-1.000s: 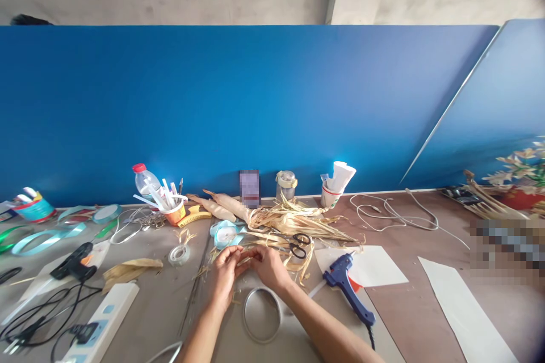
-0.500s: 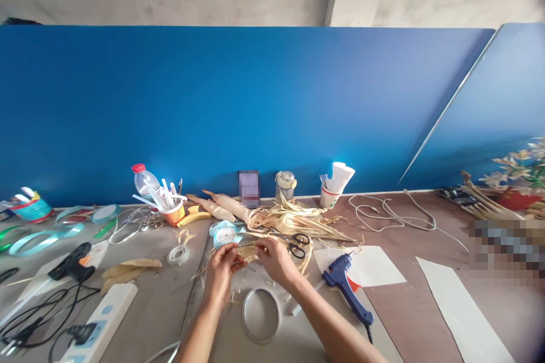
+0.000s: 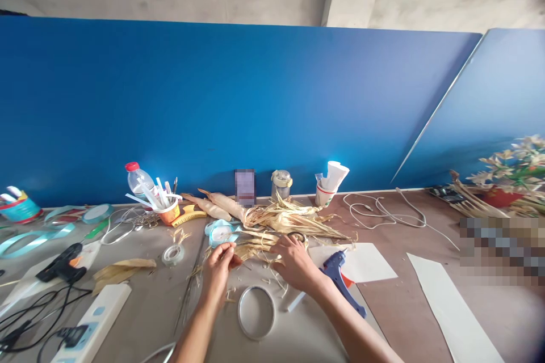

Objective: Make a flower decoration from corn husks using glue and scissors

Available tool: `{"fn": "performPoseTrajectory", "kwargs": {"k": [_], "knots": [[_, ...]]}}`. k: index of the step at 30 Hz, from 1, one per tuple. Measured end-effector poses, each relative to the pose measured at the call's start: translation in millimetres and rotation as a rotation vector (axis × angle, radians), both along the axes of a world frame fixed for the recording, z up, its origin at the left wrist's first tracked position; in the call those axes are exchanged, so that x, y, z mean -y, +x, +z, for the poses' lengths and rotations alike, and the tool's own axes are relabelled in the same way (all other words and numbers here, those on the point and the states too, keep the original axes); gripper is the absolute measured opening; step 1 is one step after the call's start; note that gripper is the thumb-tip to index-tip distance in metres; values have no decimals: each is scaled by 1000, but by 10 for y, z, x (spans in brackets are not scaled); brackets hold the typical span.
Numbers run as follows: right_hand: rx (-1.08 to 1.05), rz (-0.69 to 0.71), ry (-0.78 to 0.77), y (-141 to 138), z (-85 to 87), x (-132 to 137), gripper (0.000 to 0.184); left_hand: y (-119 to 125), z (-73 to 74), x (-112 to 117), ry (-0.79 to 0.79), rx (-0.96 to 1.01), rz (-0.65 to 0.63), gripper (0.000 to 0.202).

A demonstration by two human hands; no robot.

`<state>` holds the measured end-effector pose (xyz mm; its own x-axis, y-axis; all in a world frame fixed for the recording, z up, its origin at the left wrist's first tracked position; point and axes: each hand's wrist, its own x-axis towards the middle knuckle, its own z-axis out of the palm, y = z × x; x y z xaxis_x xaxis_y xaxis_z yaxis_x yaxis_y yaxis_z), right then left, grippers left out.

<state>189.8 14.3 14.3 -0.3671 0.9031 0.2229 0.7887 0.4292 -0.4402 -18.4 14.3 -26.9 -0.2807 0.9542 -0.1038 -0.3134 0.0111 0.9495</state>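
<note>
My left hand [image 3: 219,267] pinches the near end of a strip of dry corn husk [image 3: 251,250] just above the table. My right hand [image 3: 294,261] lies further right on the husk pile [image 3: 293,221], fingers curled over loose strands and covering most of the black scissors [image 3: 297,236]. A metal ring [image 3: 256,313] lies flat on the table just below both hands. A blue glue gun [image 3: 338,276] rests beside my right wrist, partly hidden by my forearm.
A paper cup of sticks [image 3: 168,210], water bottle [image 3: 137,179], tape roll [image 3: 172,254], black glue gun [image 3: 62,262] and power strip [image 3: 91,328] sit left. A jar [image 3: 281,182], white cable [image 3: 383,214] and white sheets [image 3: 451,309] lie right. A blue partition [image 3: 255,108] backs the table.
My hands have drawn apart: the right one slid right onto the husk pile and scissors, while the left stayed pinching the husk strip. The view shifted slightly left.
</note>
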Motion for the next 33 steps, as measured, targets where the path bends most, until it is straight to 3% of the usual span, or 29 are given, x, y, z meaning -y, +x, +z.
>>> {"fn": "performPoseTrajectory", "kwargs": {"k": [4,18,26,33], "knots": [[134,51,67,-37,-76,-6,7,-5,-28,-8,-5,-35,-18,32],[13,15,20,-193,-80,2,17,11,-35,-7,-7,3,-36,31],[10,-42,31,-212,-7,-89,16,19,-8,21,12,4,-70,31],[76,-186,-6,-132,36,-328,17,47,26,42,17,-23,-101,32]]}}
